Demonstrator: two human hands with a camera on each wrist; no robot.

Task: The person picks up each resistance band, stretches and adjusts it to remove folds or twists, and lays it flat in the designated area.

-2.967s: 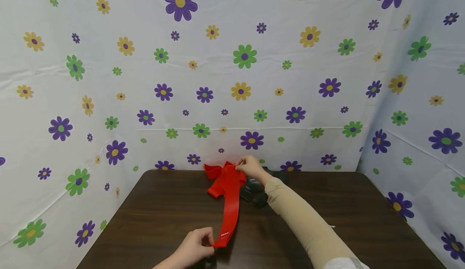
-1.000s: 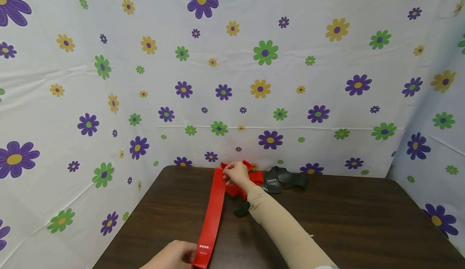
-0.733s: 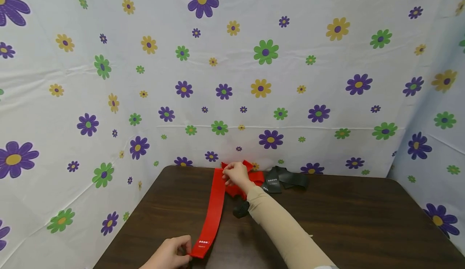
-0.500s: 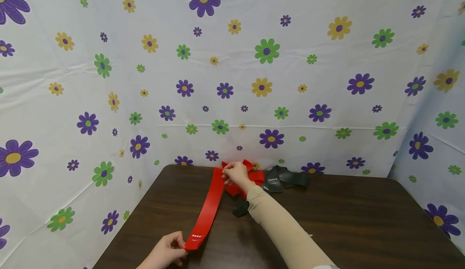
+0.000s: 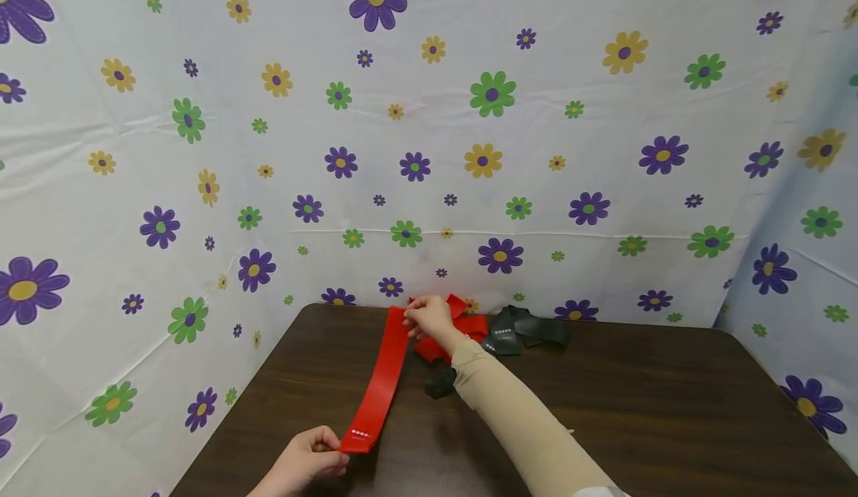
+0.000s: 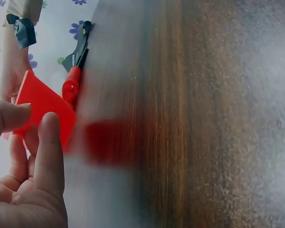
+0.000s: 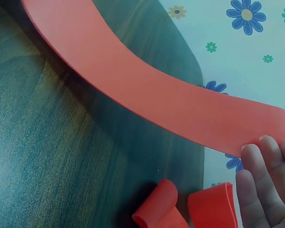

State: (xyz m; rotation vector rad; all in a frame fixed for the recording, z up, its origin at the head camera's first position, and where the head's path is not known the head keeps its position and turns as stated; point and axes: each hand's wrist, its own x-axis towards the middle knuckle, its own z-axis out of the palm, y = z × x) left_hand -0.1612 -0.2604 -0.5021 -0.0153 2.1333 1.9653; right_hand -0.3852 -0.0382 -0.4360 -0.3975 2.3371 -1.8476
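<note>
A flat red resistance band (image 5: 380,393) with white dots and small print at its near end stretches between both hands, sagging slightly. My left hand (image 5: 304,458) pinches the near end between thumb and fingers, low over the table. At the back, my right hand (image 5: 431,320) pinches the far end; its fingertips lie along the band's edge in the right wrist view. Another red band (image 5: 474,326), crumpled in loops, lies behind and beside the right hand, which partly hides it. In the left wrist view the held end of the red band (image 6: 47,109) is folded into a point.
Dark grey bands (image 5: 541,330) with white dots lie bunched at the table's back edge, right of the red heap. A small black bundle (image 5: 439,384) sits beside the right forearm. The dark wooden table (image 5: 637,407) ends at a flower-patterned cloth wall (image 5: 590,169).
Since three seconds ago, both hands have moved the held band left, away from the red heap, and the head view has turned left. Lately the left hand has shifted slightly left and away from me.
</note>
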